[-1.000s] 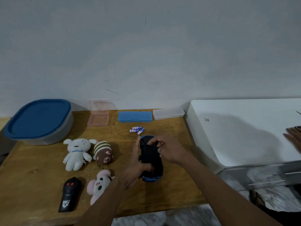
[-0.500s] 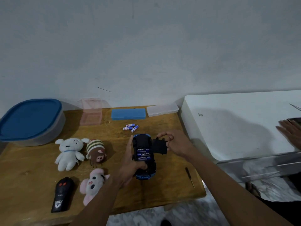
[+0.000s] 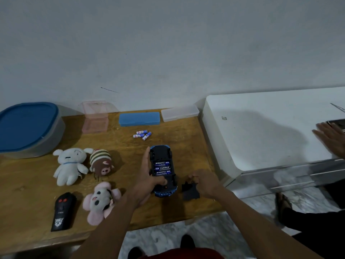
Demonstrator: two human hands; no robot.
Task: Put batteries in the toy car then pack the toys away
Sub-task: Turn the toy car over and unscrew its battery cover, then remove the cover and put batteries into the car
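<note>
A: Blue-lidded grey plastic tub (image 3: pixel 28 128), far left of the wooden desk (image 3: pixel 22 186). Next?

B: By the wall, a pink see-through box (image 3: pixel 95 119). In front of it: white plush animal (image 3: pixel 69 165), striped brown plush (image 3: pixel 101 162), pink plush (image 3: pixel 99 200). At the near edge, a black remote control (image 3: pixel 62 212).

A: Centre?

B: At the back, a blue plastic case (image 3: pixel 139 119) and a frosted clear case (image 3: pixel 180 113). In front of them, three loose small batteries (image 3: pixel 142 134). Mid-desk, the blue toy car (image 3: pixel 160 156) lies upside down with its compartment open. Three dark blue batteries (image 3: pixel 162 167) sit in it side by side.

A: Hands?

B: The person's left hand (image 3: pixel 144 184) holds the car, fingers along its left flank, thumb across the underside. Its grip is closed round the body. Just right of the car, the right hand (image 3: pixel 205 184) has its grip pinching the black battery cover (image 3: pixel 190 191) by the top edge. Cannot tell whether the cover touches the desk.

A: Further right?

B: Beside the desk, a white cabinet top (image 3: pixel 270 131). At far right, another person's hand (image 3: pixel 332 141) lies flat on it.
</note>
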